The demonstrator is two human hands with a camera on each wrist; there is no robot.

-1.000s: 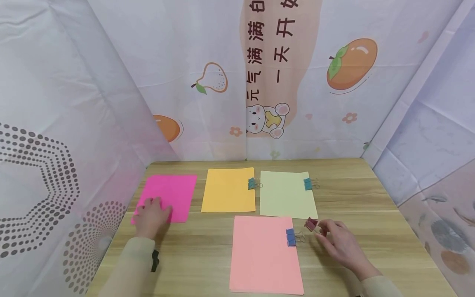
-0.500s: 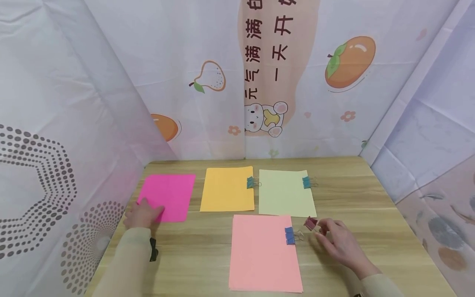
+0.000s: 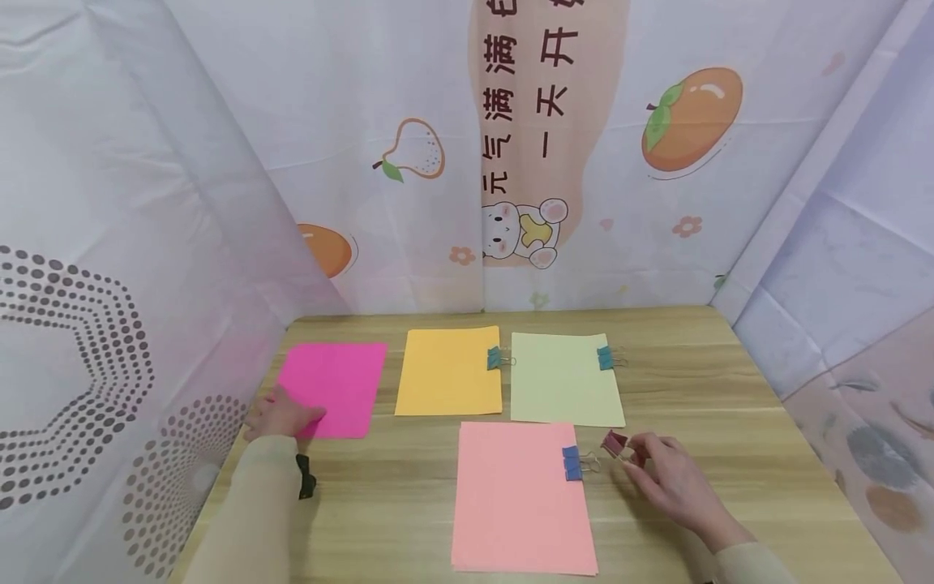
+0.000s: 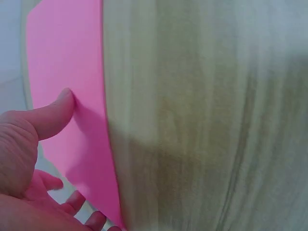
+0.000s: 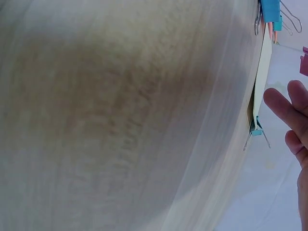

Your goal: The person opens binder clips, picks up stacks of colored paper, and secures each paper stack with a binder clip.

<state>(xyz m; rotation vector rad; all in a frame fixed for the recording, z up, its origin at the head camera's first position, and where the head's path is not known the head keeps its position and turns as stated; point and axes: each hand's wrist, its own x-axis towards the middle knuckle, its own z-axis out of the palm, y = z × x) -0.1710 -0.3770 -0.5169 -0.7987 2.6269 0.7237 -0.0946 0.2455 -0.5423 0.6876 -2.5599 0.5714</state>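
My left hand (image 3: 280,415) is at the near left corner of a magenta paper stack (image 3: 343,377). In the left wrist view the thumb (image 4: 53,114) rests on top of the paper, while the other fingers lie spread along its outer edge. Between thumb and fingers, my right hand (image 3: 673,483) pinches a dark red binder clip (image 3: 613,443) by its wire handle, over the wood right of the pink stack. At the right wrist view's edge, this clip (image 5: 304,63) shows only in part.
A pink paper stack (image 3: 521,503) with a blue binder clip (image 3: 572,463) lies at front centre. Behind it are an orange stack (image 3: 448,373) and a pale green stack (image 3: 565,380), each with a teal clip on its right edge. Printed cloth (image 3: 350,105) hangs behind the wooden table (image 3: 379,503).
My left hand has slid left and slightly toward me, from on top of the magenta paper to its near left corner. My right hand keeps the clip in nearly the same place.
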